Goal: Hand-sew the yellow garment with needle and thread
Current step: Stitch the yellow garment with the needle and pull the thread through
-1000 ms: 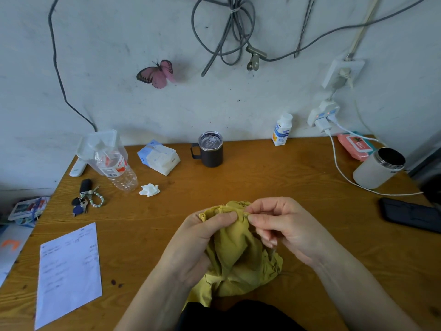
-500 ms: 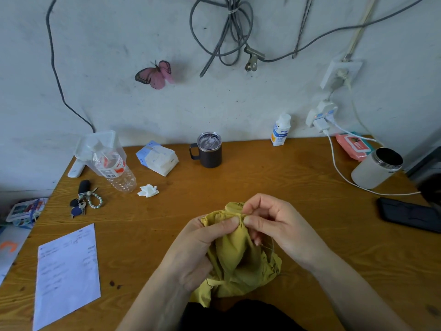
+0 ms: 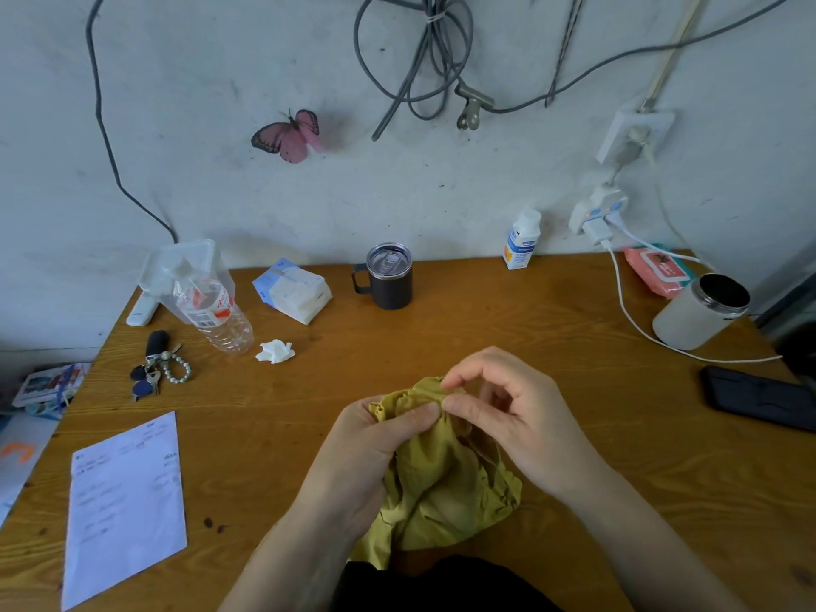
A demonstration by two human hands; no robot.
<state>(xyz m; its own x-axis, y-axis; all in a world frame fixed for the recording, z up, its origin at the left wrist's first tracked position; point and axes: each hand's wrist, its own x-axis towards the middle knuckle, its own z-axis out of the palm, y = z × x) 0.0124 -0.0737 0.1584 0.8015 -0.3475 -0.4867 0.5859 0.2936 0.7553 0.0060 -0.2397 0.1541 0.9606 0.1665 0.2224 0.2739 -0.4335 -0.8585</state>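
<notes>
Both my left grip (image 3: 366, 448) and right grip (image 3: 521, 417) pinch the garment (image 3: 441, 492); mug (image 3: 391, 280), tissue (image 3: 274, 351), phone (image 3: 759, 401) lie well apart.

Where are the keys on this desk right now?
In the head view, the keys lie on the wooden desk near its left edge. They are just left of the clear plastic bottle and beyond the sheet of paper.

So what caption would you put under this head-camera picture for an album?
Left hand grips a bunched yellow garment at a wooden desk while the right hand pinches its top edge.
</notes>
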